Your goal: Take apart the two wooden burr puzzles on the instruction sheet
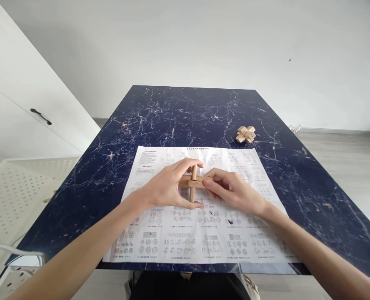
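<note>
Between my hands is a wooden puzzle (196,183) made of flat pieces lying crosswise with a round rod through them. My left hand (169,183) grips the rod, index finger at its far end and thumb at its near end. My right hand (231,189) pinches the right end of a flat piece between thumb and fingers. Under both hands lies a large white instruction sheet (185,229), creased and printed with small diagrams. The fingers partly hide the pieces.
An assembled wooden burr puzzle (245,134) sits beyond the sheet at the right on the dark blue marbled table (178,112). A white perforated cart (19,187) stands left of the table, with a white cable (13,248) at the near left corner. A white cabinet (25,91) is further left.
</note>
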A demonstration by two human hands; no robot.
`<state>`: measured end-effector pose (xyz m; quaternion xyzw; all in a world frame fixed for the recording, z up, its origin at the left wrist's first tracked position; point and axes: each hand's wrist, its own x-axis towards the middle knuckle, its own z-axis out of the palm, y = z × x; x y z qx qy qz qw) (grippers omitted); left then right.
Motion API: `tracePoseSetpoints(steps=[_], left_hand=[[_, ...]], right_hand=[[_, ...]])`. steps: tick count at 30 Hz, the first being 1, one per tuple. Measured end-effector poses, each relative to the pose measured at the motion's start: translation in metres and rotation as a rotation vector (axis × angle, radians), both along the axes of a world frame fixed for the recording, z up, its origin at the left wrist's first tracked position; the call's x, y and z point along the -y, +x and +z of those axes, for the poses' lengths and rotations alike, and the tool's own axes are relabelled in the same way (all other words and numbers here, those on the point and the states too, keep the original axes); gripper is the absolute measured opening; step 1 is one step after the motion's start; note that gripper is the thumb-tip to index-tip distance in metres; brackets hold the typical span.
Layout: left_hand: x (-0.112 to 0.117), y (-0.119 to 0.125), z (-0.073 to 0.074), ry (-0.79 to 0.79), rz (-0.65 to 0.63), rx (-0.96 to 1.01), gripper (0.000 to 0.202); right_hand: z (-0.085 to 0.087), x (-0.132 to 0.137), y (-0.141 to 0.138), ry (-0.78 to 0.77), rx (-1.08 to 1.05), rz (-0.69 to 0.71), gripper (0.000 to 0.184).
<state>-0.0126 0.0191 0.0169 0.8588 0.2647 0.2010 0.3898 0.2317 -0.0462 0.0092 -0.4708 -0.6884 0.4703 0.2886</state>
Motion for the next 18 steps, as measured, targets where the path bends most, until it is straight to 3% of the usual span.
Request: tracePoseSetpoints(steps=[9,18], left_hand=[[0.0008,0.0041,-0.0037,0.079,0.033,0.029,0.093],[0.0014,0.0036,-0.0015,0.068,0.047,-0.017,0.096]], right_hand=[[0.0001,0.0,-0.0041,-0.084,-0.228,-0.09,0.039],[0.0047,0.0008,-0.0005,-0.061,-0.279,-0.045,0.035]])
